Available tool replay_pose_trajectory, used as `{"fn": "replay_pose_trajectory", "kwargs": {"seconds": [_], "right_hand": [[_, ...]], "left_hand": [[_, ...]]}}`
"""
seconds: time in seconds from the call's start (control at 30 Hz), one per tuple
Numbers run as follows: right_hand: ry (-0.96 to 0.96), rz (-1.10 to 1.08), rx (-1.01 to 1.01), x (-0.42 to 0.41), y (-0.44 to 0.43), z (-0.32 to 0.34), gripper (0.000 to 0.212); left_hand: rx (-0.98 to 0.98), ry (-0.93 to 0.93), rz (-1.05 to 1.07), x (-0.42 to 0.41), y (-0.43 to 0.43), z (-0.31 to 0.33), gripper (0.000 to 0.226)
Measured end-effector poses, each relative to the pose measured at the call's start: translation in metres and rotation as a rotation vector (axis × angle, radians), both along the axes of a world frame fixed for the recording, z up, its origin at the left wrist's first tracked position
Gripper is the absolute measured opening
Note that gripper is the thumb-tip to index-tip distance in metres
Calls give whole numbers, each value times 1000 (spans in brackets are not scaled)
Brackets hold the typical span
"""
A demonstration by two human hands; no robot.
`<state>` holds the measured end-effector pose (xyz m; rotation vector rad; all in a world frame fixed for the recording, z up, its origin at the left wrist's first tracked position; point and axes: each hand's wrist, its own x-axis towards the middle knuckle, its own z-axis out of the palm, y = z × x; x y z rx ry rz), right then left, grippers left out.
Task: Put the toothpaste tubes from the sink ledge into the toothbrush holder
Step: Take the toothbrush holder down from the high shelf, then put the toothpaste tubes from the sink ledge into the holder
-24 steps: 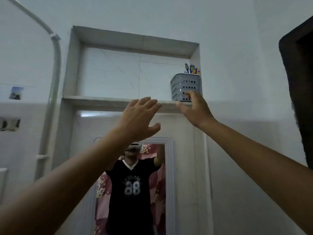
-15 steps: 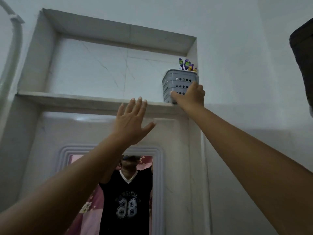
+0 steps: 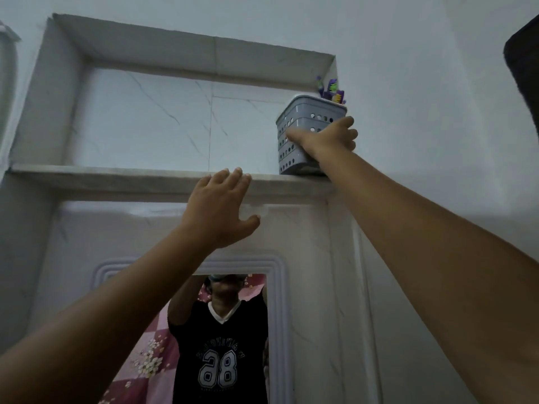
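A grey perforated toothbrush holder stands at the right end of a high marble niche shelf. Purple and yellow toothbrush heads stick out of its top. My right hand is wrapped around the holder's front, fingers curled round its right side. My left hand is raised flat below the shelf edge, fingers together and empty. No toothpaste tubes are in view.
Below the shelf a framed mirror reflects a person in a black shirt with arms raised. A dark object juts in at the upper right. A white pipe runs down the left wall.
My right hand rose from the shelf edge and closed around the holder. The view tilted up and nearer to the niche. My left hand stayed raised below the shelf.
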<state>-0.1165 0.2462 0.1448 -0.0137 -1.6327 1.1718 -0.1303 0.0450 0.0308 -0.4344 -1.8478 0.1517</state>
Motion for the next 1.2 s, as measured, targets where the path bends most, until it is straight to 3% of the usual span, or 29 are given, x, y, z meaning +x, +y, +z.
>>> {"fn": "replay_pose_trajectory", "kwargs": {"seconds": [0.13, 0.3, 0.4, 0.5, 0.57, 0.63, 0.73, 0.83, 0.9, 1.2], "right_hand": [[56, 105, 15, 42, 1, -4, 113], [34, 303, 12, 96, 3, -42, 120], [-13, 445, -3, 116, 6, -88, 95], [-90, 506, -24, 118, 9, -159, 94], [-151, 558, -43, 111, 11, -215, 97], [-214, 580, -72, 104, 10, -276, 92], [-340, 551, -60, 91, 8, -368, 97], [-498, 549, -98, 76, 3, -459, 100], [-564, 545, -157, 67, 1, -519, 100], [-719, 311, -288, 45, -26, -733, 118]], "left_hand": [[90, -125, -165, 24, 0, -2, 80], [390, -335, -855, 59, 3, -46, 74], [565, -604, -1232, 55, 6, -80, 61], [548, -894, -1413, 31, 3, -113, 53], [451, -1041, -1494, 27, 5, -146, 77], [411, -1141, -1457, 35, 7, -188, 76], [613, -1383, -1244, 16, -12, -275, 78], [613, -1508, -986, 18, -35, -369, 49], [636, -1586, -887, 24, -40, -411, 52], [470, -1612, -293, -2, -90, -566, 36]]}}
